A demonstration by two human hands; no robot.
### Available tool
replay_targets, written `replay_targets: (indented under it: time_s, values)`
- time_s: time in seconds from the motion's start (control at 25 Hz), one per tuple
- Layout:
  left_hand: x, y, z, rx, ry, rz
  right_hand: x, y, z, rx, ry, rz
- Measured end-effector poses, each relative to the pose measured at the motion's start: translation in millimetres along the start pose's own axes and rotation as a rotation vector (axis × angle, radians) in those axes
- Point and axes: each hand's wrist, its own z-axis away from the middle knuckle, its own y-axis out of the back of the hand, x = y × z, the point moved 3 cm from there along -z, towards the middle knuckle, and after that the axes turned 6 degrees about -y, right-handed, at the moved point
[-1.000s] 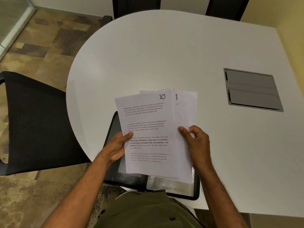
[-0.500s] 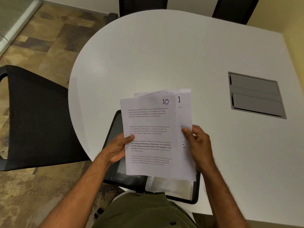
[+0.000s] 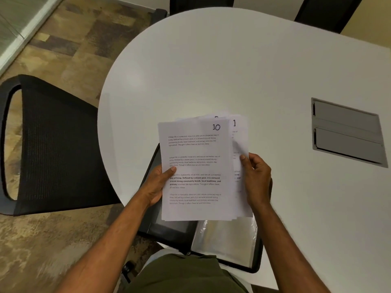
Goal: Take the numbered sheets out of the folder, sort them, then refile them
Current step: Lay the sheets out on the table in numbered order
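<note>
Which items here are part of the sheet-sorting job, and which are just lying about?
In the job: numbered sheets, held by left hand and right hand; open folder.
Lying about: black chair, table hatch.

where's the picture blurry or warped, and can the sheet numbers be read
Head view: wide-angle bend curves the table edge; forearms and floor smear near the bottom; soft sheen on the tabletop; numbers 10 and 1 read clearly, a third behind is cut off.

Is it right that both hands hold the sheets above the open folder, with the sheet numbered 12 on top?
Not quite. In the head view the top sheet is numbered 10, not 12. Both the left hand and right hand hold the sheets above the open folder.
</note>
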Motion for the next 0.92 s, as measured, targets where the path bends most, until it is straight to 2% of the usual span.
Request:
replay_targets:
  time_s: [0.12, 0.36, 0.48, 0.68, 0.84, 0.92]
  values:
    - [6, 13, -13, 0.016, -0.01, -0.027, 6, -12, -37, -0.006, -0.026, -0.016]
    - [6, 52, -57, 0.1, 0.071, -0.008, 7, -53, -113, -0.12, 0.0, 0.051]
    - [-10, 74, -76, 0.182, 0.15, -0.155, 10, -70, -160, -0.043, 0.042, 0.091]
    - [-36, 92, -90, 0.213, 0.224, -0.343, 25, -94, -242, 0.158, 0.024, 0.034]
    - [-37, 99, -95, 0.206, 0.24, -0.352, 47, -120, -296, 0.186, -0.064, 0.042]
    - [-36, 100, -97, 0.204, 0.256, -0.338, 59, -132, -311, 0.126, -0.098, 0.085]
